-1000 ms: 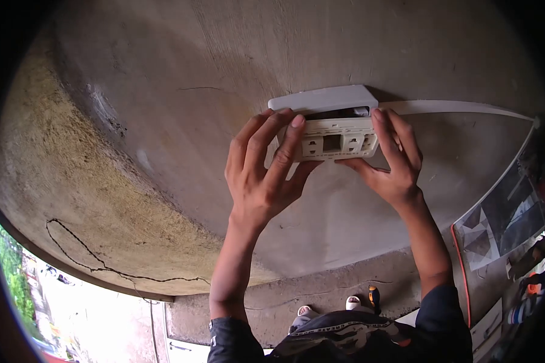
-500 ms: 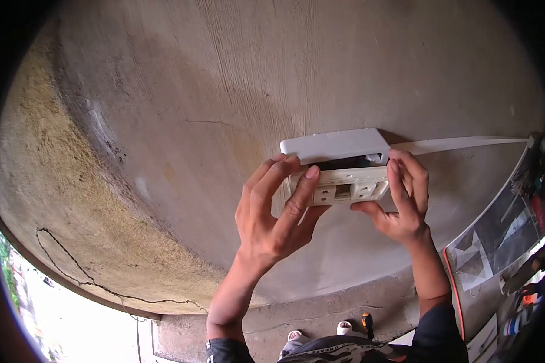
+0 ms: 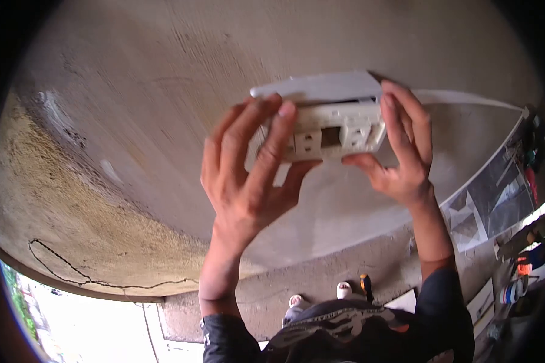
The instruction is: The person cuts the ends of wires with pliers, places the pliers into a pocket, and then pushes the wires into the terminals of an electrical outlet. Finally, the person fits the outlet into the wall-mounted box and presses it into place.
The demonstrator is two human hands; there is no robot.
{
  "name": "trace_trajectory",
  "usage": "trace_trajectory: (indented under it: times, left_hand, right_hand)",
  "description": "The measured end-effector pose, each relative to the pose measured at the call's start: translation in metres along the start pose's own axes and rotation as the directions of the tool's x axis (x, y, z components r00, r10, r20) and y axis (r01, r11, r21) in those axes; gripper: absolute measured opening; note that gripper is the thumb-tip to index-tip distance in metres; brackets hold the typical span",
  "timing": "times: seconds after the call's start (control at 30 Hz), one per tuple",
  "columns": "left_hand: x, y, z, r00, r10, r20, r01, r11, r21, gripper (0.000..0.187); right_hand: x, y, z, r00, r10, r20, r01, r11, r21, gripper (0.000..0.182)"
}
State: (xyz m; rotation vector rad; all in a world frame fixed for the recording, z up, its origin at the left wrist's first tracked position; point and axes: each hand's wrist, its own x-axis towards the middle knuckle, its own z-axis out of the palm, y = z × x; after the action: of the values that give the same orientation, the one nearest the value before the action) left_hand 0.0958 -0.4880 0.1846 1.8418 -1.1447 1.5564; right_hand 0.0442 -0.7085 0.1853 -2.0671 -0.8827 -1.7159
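A white wall box is fixed on the wall, with a white socket panel held against its front. The panel carries outlets with slots and a dark square opening between them. My left hand grips the panel's left end, fingers along the upper edge and thumb side below. At the other end, my right hand pinches it with fingers at the upper corner and thumb at the lower edge. Only a thin dark gap shows between box and panel. The panel's back is hidden.
White cable trunking runs right from the box along the plastered wall. A black cord hangs at lower left. On the floor lie a yellow-and-black screwdriver and, at right, tape rolls among other items.
The dark gap between box and panel has narrowed as both hands bring the panel closer to the box. The whole scene sits higher in view.
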Motion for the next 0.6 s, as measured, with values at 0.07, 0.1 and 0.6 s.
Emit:
trace_trajectory:
  times: [0.07, 0.1, 0.6]
  left_hand:
    - [0.003, -0.001, 0.0, 0.999, 0.023, -0.032, -0.024, 0.999, -0.023, 0.077]
    - [0.002, -0.003, 0.0, 0.999, 0.028, -0.032, -0.029, 0.999, -0.015, 0.078]
    - [0.006, 0.0, -0.003, 0.998, 0.041, -0.042, -0.038, 0.998, 0.05, 0.083]
  right_hand:
    - [0.002, 0.002, 0.001, 1.0, -0.013, -0.006, 0.013, 1.0, 0.014, 0.078]
    - [0.003, 0.003, 0.0, 1.0, 0.003, -0.005, -0.003, 1.0, 0.011, 0.078]
    - [-0.014, -0.011, 0.01, 0.895, 0.418, -0.158, -0.321, 0.847, 0.425, 0.022]
